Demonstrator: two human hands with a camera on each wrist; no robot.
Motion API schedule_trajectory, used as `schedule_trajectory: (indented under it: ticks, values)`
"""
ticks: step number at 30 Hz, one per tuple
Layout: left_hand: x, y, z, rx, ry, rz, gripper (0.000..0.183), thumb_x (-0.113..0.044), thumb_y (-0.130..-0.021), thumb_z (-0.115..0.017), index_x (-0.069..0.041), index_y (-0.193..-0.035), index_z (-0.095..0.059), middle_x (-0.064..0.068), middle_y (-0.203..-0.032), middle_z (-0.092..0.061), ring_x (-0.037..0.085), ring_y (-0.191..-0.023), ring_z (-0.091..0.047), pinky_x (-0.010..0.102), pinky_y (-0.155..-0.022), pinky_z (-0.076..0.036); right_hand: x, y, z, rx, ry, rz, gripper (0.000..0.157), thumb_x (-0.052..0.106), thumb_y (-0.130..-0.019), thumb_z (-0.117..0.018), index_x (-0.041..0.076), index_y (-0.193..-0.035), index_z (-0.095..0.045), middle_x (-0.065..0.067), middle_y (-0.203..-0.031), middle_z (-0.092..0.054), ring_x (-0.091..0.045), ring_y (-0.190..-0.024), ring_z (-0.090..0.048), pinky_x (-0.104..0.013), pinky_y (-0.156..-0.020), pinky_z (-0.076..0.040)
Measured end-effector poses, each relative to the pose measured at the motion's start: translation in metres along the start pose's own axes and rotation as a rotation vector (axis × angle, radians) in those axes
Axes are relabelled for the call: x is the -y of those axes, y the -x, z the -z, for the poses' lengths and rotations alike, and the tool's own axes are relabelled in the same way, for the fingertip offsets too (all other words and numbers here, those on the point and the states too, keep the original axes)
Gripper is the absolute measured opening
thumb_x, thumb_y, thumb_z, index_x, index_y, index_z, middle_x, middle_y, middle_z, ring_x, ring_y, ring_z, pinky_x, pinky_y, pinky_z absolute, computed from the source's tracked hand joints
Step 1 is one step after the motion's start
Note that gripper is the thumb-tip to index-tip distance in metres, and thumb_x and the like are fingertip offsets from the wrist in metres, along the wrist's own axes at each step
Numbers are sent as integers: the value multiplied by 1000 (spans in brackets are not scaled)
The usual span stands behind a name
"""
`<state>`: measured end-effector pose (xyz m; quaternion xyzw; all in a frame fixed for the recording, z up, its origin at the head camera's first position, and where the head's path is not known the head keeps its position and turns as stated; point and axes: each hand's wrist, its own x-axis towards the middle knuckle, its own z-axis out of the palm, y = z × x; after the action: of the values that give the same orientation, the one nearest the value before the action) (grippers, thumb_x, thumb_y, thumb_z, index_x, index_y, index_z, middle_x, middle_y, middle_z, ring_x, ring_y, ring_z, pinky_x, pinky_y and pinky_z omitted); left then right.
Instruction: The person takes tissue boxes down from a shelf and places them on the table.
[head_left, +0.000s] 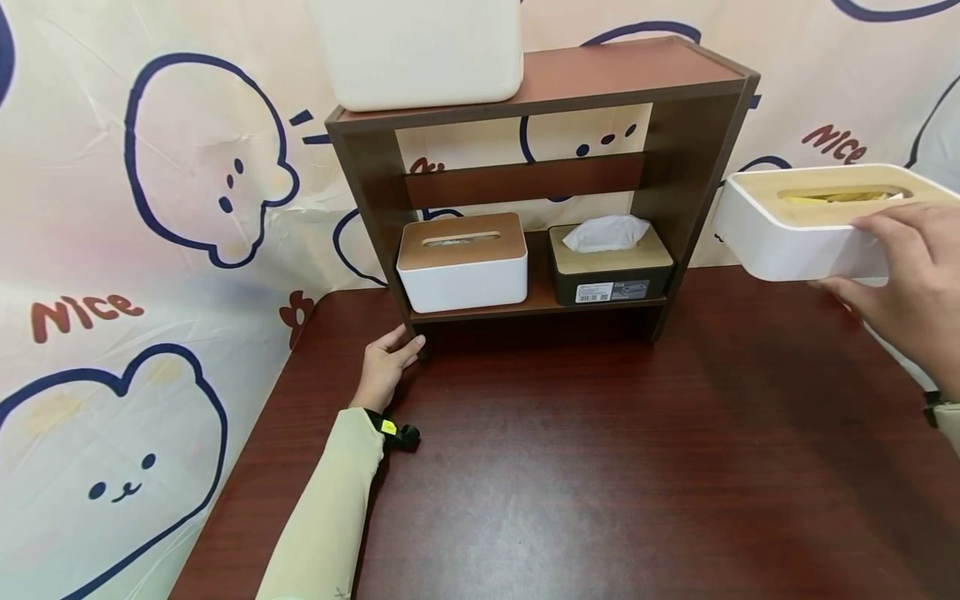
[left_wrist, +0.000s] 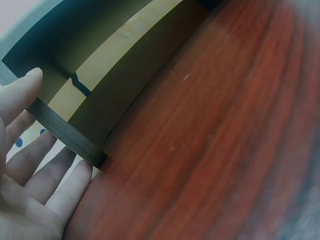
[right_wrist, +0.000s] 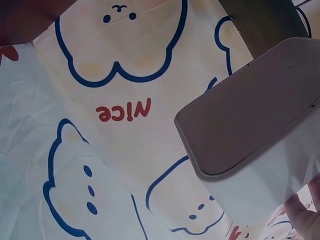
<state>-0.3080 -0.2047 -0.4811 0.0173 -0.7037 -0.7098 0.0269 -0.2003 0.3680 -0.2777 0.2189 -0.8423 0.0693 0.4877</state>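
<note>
My right hand (head_left: 918,283) holds a white tissue box (head_left: 787,242) with a pale wood-look lid in the air, right of a brown wooden shelf (head_left: 525,181). Something yellow shows in the lid's slot. From below, the right wrist view shows the box's grey-brown base (right_wrist: 250,110) and a few fingers (right_wrist: 302,215) at its side. Low on the shelf's left side panel (left_wrist: 67,132), my left hand (head_left: 384,367) grips the edge, thumb on the inner side and the other fingers on the outer side. The panel partly hides those fingers.
On the lower board stand a white tissue box (head_left: 465,283) with a brown lid and a dark tissue box (head_left: 564,287) with a tissue poking out. A large white container (head_left: 420,50) sits on top of the shelf. Behind the reddish-brown table (head_left: 570,467) hangs a cartoon-printed cloth (head_left: 202,158).
</note>
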Motion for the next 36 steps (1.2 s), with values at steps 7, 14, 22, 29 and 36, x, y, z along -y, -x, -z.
schedule_trajectory:
  ticks: [7,14,22,29,36]
  values:
    - [2,-1,0,3,7,-3,68,-24,-87,-77,-5,-144,-46,10,-151,-37,24,-120,-56,32,-90,-51,-2,7,-6,19,36,14,59,9,-73,-85,-12,-119,-54,-35,-118,-54,-56,-108,-46,-58,-98,-36]
    - [1,-1,0,4,4,3,68,-24,-87,-76,-5,-145,-45,10,-152,-35,23,-121,-55,32,-91,-50,-4,8,-9,44,100,54,70,54,-96,-53,-11,-121,-54,-32,-120,-55,-53,-105,-51,-63,-89,-42]
    - [-2,0,0,6,-1,7,69,-24,-87,-76,-4,-145,-44,10,-152,-35,23,-122,-54,33,-92,-50,-6,14,-17,38,123,16,95,74,-90,-31,-13,-117,-57,-31,-117,-58,-51,-103,-53,-63,-91,-43]
    - [-1,-1,-1,1,-2,-6,70,-26,-86,-77,-5,-145,-46,10,-152,-37,22,-121,-55,31,-90,-51,-12,20,-27,16,71,28,89,72,-92,-37,-12,-114,-58,-30,-114,-59,-51,-104,-53,-61,-93,-43]
    - [0,-1,-1,0,7,-19,67,-25,-87,-77,-5,-143,-48,10,-151,-37,23,-121,-55,31,-90,-51,-17,25,-36,25,38,51,87,70,-93,-37,-13,-112,-57,-30,-113,-58,-52,-101,-52,-62,-92,-42]
